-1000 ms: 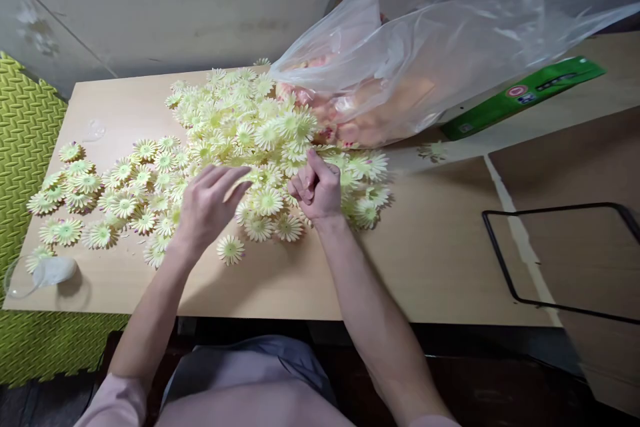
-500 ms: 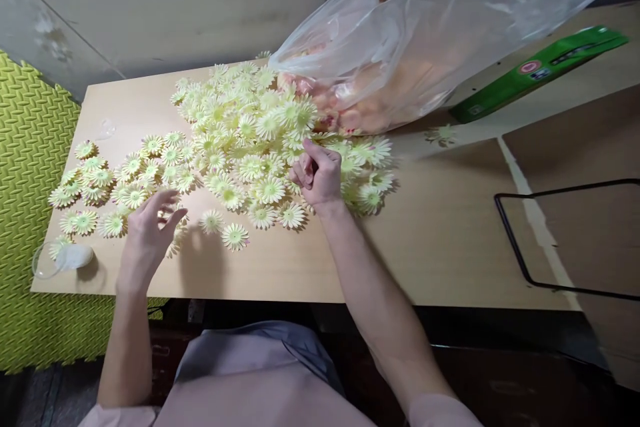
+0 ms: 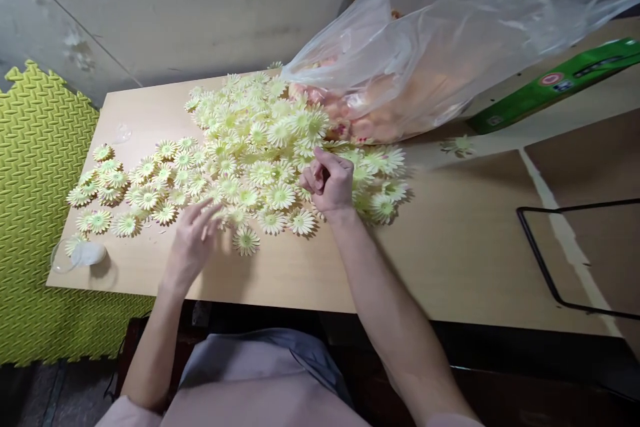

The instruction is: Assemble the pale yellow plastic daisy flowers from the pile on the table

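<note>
A big heap of pale yellow fabric daisies (image 3: pixel 250 140) covers the far middle of a light wooden table (image 3: pixel 450 247). More daisies lie spread flat to the left (image 3: pixel 125 193). My left hand (image 3: pixel 193 243) hovers over the near edge of the heap with its fingers stretched out and holds nothing; it is a little blurred. My right hand (image 3: pixel 327 183) rests at the heap's right side, its fingers curled into a pinch on something too small to make out.
A large clear plastic bag (image 3: pixel 425 60) with pinkish contents lies at the back right. A green box (image 3: pixel 555 83) sits beyond it. A small clear dish (image 3: pixel 80 255) stands at the table's near left corner. Green foam matting (image 3: pixel 35 167) lies left; a black wire frame (image 3: pixel 575 260) right.
My left hand swung out to the left over the spread daisies and has come back right toward the heap. The right hand has stayed curled in place.
</note>
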A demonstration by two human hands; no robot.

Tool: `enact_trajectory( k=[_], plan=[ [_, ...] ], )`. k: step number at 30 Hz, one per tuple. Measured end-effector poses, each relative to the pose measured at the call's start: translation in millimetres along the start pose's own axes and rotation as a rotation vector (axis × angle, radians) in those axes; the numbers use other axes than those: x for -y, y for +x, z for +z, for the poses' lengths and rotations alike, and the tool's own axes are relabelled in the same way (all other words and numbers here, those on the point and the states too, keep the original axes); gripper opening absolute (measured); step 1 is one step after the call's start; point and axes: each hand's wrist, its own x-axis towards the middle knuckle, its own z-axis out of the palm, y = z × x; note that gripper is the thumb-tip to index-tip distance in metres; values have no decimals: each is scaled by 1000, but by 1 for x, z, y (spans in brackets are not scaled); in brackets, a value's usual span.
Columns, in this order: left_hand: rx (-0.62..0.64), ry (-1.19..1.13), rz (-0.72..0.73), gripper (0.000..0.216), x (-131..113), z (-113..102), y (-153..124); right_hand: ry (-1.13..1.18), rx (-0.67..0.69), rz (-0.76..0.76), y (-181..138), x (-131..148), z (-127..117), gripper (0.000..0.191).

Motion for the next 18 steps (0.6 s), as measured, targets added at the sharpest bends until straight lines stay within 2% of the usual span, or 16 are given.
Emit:
enact_trajectory(
  k=[3, 6, 9, 13, 18],
  plan=[
    [-145, 328, -251, 43, 32, -29, 12, 17, 5, -3, 1, -1, -1, 52],
    [-248, 403, -401, 40, 61, -51, 20, 9, 2, 8, 1, -3, 0, 50],
    [-198, 320, -423, 32, 74, -55, 28, -24, -4, 10, 0, -3, 0, 49],
    [-155, 333, -509, 48, 77, -53, 35, -15, -5, 4, 1, -3, -1, 48],
    [-222, 255, -434, 34, 73, -60, 34, -11, 6, 4, 2, -3, -1, 43]
  ],
)
